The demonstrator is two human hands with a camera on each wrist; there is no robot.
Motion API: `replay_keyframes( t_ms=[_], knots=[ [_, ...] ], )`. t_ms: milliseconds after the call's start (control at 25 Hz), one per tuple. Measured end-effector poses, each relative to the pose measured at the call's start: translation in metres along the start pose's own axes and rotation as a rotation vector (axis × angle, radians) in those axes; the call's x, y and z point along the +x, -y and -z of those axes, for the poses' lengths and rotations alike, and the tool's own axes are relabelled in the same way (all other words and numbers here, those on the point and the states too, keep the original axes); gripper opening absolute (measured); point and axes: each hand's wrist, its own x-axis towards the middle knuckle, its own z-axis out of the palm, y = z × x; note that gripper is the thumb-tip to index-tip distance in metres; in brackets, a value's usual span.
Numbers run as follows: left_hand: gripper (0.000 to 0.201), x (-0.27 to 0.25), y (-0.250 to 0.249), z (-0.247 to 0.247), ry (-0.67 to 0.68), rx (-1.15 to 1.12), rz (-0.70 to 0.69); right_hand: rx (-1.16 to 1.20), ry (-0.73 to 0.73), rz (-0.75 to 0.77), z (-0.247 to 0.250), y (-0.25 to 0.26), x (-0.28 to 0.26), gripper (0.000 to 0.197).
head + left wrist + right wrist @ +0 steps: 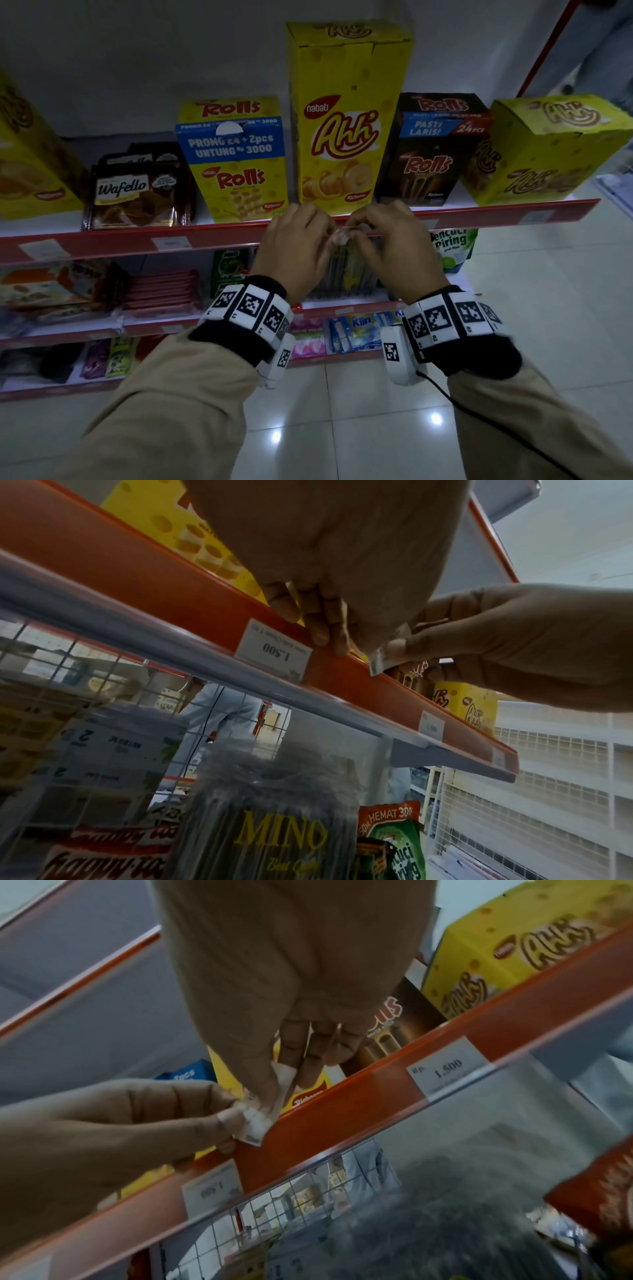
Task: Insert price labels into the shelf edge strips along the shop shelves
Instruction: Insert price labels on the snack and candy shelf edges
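Note:
A red shelf edge strip (205, 240) runs across the head view under the snack boxes. Both hands meet at it, below the tall yellow Ahh box (346, 120). A small white price label (344, 233) sits between them at the strip's top edge. My left hand (322, 229) pinches its left end with thumb and finger. My right hand (363, 233) pinches its right part. In the right wrist view the label (260, 1121) touches the strip (342, 1110). Printed labels (274, 650) (448, 1066) reading 1.500 sit in the strip on either side.
Yellow Rolls box (236, 161), dark Rolls box (431, 150) and Wafello packs (137, 192) stand on the shelf behind the strip. Lower shelves (154, 329) hold packets. A glossy tiled floor (513, 342) lies to the right. Someone's legs (599, 51) show at top right.

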Motion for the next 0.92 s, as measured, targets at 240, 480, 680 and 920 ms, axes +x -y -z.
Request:
replay_keyframes(
  t_ms=[240,480,680,920],
  knots=[
    [0.022,0.002,0.004,0.004,0.035,0.084,-0.067,-0.003,0.075,-0.095,0.005,-0.004,-0.002,0.015],
    [0.019,0.002,0.007,0.003,-0.018,0.044,-0.112,-0.015,0.067,-0.010,0.007,-0.004,0.002,0.013],
    [0.024,0.003,0.012,0.005,-0.028,0.008,-0.054,-0.054,0.006,0.018,0.007,-0.008,0.004,0.010],
    [0.021,-0.003,0.015,0.006,-0.068,-0.041,-0.009,-0.035,-0.050,-0.017,0.002,-0.009,0.013,0.009]
  ],
)
